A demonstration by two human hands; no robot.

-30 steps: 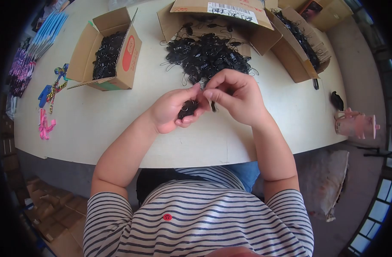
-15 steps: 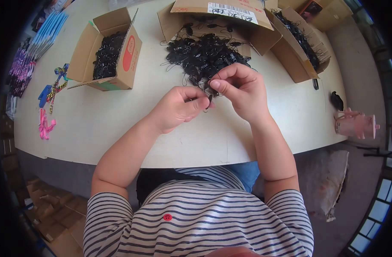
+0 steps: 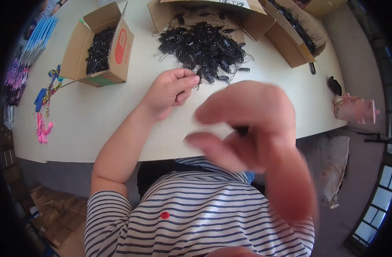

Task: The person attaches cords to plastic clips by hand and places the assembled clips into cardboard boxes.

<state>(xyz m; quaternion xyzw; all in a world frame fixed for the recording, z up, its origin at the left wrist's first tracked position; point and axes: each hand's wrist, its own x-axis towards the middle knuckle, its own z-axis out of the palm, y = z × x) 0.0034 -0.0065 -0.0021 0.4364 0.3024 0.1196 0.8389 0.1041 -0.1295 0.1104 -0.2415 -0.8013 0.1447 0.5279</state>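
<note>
My left hand (image 3: 174, 90) is closed above the table, thumb pressed against the curled index finger. A small black looped piece (image 3: 198, 77) is pinched at its fingertips. Just beyond lies a pile of black plastic pieces (image 3: 204, 47) with thin cord loops. My right hand (image 3: 251, 124) is raised close to the camera and blurred, away from the pile. Its thumb and index finger are apart, with nothing visible between their tips. A dark patch shows deeper in the hand; I cannot tell whether it is an object or shadow.
An open cardboard box (image 3: 121, 64) of black pieces stands at left. Behind the pile lies a tipped carton (image 3: 256, 21), beside another filled box (image 3: 290, 47). Colourful straps (image 3: 44, 128) lie at the left edge; a pink cup (image 3: 356, 110) stands at right.
My right hand has left the pile and risen toward the camera, its thumb and index finger parting. My left hand still pinches a black piece. The camera view has shifted slightly.
</note>
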